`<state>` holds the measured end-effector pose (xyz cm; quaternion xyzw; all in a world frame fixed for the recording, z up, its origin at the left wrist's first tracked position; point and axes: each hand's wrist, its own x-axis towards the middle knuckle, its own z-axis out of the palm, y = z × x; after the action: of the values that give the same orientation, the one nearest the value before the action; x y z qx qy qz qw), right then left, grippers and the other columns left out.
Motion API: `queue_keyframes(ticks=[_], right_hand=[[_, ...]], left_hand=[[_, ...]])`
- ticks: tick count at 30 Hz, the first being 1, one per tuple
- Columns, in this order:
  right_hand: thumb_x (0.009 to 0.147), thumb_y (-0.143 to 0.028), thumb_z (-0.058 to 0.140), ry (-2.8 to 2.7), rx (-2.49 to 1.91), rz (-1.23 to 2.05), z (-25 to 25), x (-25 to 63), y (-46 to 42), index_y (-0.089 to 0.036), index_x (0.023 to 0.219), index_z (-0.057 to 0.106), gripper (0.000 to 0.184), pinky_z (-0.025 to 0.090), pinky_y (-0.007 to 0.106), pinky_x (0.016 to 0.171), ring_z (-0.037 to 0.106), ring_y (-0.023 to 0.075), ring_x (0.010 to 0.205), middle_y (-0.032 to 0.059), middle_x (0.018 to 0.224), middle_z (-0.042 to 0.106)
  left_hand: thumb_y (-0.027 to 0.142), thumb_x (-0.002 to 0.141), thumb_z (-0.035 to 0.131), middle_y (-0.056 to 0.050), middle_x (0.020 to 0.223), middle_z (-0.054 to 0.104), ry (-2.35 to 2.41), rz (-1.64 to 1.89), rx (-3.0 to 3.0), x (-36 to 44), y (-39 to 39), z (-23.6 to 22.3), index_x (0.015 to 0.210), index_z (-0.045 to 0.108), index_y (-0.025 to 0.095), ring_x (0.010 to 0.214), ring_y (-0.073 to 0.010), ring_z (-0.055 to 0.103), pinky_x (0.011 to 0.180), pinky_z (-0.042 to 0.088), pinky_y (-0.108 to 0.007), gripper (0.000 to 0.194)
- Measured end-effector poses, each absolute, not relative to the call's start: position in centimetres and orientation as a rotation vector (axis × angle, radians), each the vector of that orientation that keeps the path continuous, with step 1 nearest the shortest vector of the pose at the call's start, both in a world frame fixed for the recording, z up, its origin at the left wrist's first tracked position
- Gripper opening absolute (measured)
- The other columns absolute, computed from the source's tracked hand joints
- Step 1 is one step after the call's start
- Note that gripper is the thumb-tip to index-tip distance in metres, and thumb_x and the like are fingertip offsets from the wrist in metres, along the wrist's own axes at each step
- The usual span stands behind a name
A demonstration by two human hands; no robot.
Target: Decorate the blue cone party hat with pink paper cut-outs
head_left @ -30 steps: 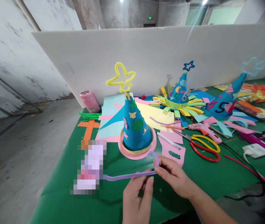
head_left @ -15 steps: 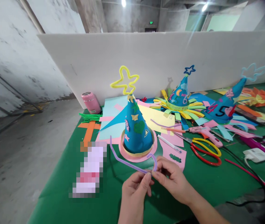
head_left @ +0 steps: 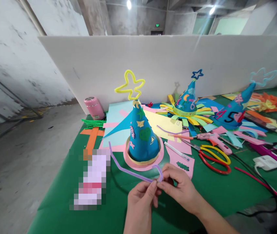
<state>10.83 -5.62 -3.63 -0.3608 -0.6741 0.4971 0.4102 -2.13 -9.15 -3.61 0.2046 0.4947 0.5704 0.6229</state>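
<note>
A purple pipe cleaner (head_left: 126,169) is pinched between both my hands just above the green table (head_left: 216,191). My left hand (head_left: 142,201) grips it from below with closed fingers. My right hand (head_left: 179,188) pinches a small bent loop at its right end. The free end of the purple pipe cleaner angles up to the left. Right behind my hands stands a blue paper cone hat (head_left: 142,138) with stickers, a pink brim and a yellow pipe-cleaner star (head_left: 130,85) on top.
Two more blue cone hats (head_left: 188,97) (head_left: 236,105) stand at the back right among coloured paper strips. Scissors (head_left: 214,155), a pink glue gun (head_left: 213,138), a white pen (head_left: 176,151), a pink bottle (head_left: 94,107), green pipe cleaners (head_left: 93,122) and a white partition (head_left: 158,65) are here.
The pipe cleaner's long left part has swung up from lying level to angling up-left with a bend. My hands have closed in together on the loop.
</note>
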Motion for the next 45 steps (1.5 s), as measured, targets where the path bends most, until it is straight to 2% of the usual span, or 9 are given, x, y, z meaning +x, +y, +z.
queue_keyframes(ticks=[4,8,11,14,17,23,28,35,45], right_hand=[[0.080,-0.030,0.054,-1.326,-0.861,1.571,-4.4,10.7,-5.0,-0.019,0.089,0.055,0.015,0.029,0.020,0.050,0.036,0.0077,0.055,-0.0040,0.064,0.041],[0.083,-0.035,0.048,-1.263,-0.835,1.804,-4.0,9.5,-3.7,-0.012,0.078,0.060,0.026,0.024,0.019,0.045,0.033,0.0057,0.050,-0.0038,0.059,0.040],[0.080,-0.043,0.048,-1.297,-0.755,2.124,-3.2,8.1,-2.7,-0.010,0.074,0.062,0.037,0.021,0.018,0.041,0.031,0.0047,0.045,-0.0046,0.052,0.038],[0.072,-0.041,0.058,-1.273,-0.678,2.310,-2.8,6.9,-2.0,-0.011,0.068,0.060,0.030,0.019,0.017,0.037,0.029,0.0024,0.040,-0.0040,0.054,0.047],[0.067,-0.032,0.063,-1.254,-0.666,2.324,-2.7,6.3,-1.8,-0.012,0.063,0.056,0.022,0.019,0.015,0.036,0.030,0.0013,0.039,-0.0031,0.059,0.053],[0.064,-0.022,0.059,-1.290,-0.697,2.399,-1.9,6.0,-2.0,-0.011,0.061,0.058,0.011,0.027,0.014,0.037,0.039,0.0032,0.040,-0.0039,0.051,0.053],[0.061,-0.017,0.064,-1.416,-0.688,2.394,-1.4,5.8,-2.0,-0.011,0.062,0.059,0.008,0.033,0.014,0.042,0.045,0.0039,0.046,-0.0032,0.057,0.057],[0.060,-0.014,0.059,-1.343,-0.705,2.424,-1.7,5.3,-2.2,-0.012,0.058,0.056,0.004,0.027,0.014,0.038,0.039,0.0022,0.040,-0.0062,0.048,0.052],[0.057,-0.015,0.058,-1.125,-0.669,2.476,-2.3,5.7,-2.9,-0.013,0.055,0.052,0.006,0.015,0.017,0.034,0.031,0.0021,0.034,-0.0065,0.042,0.047]], left_hand=[[0.028,0.058,0.073,0.000,0.048,0.057,1.168,1.337,0.423,-1.9,-9.4,-3.4,0.052,0.059,0.011,0.039,-0.0033,0.040,0.041,0.028,-0.015,0.023],[0.030,0.057,0.074,-0.001,0.045,0.057,1.151,1.327,0.425,-1.3,-9.9,-3.5,0.050,0.058,0.010,0.036,-0.0023,0.039,0.039,0.026,-0.014,0.027],[0.033,0.054,0.075,-0.001,0.044,0.057,1.122,1.277,0.444,-0.9,-10.4,-3.8,0.049,0.058,0.010,0.033,-0.0021,0.039,0.037,0.025,-0.014,0.029],[0.035,0.053,0.076,0.000,0.042,0.056,1.120,1.264,0.471,-0.6,-10.8,-4.1,0.049,0.058,0.010,0.031,-0.0020,0.038,0.036,0.024,-0.015,0.031],[0.035,0.053,0.076,0.000,0.042,0.055,1.140,1.282,0.491,-0.6,-11.0,-4.1,0.048,0.057,0.010,0.032,-0.0025,0.039,0.037,0.025,-0.015,0.031],[0.037,0.051,0.077,0.001,0.042,0.055,1.099,1.240,0.579,-0.6,-11.2,-3.7,0.056,0.061,0.011,0.033,-0.0030,0.039,0.036,0.026,-0.015,0.031],[0.038,0.054,0.074,0.000,0.041,0.055,1.108,1.186,0.632,-0.8,-11.4,-3.6,0.056,0.062,0.011,0.033,-0.0037,0.039,0.036,0.027,-0.016,0.030],[0.039,0.061,0.069,-0.006,0.046,0.061,1.074,1.157,0.675,-1.6,-11.6,-3.3,0.049,0.064,0.011,0.037,-0.0068,0.043,0.041,0.030,-0.019,0.031],[0.038,0.065,0.067,-0.007,0.047,0.061,0.944,1.193,0.747,-1.9,-11.9,-3.9,0.056,0.069,0.013,0.042,-0.0105,0.048,0.042,0.034,-0.020,0.027]])
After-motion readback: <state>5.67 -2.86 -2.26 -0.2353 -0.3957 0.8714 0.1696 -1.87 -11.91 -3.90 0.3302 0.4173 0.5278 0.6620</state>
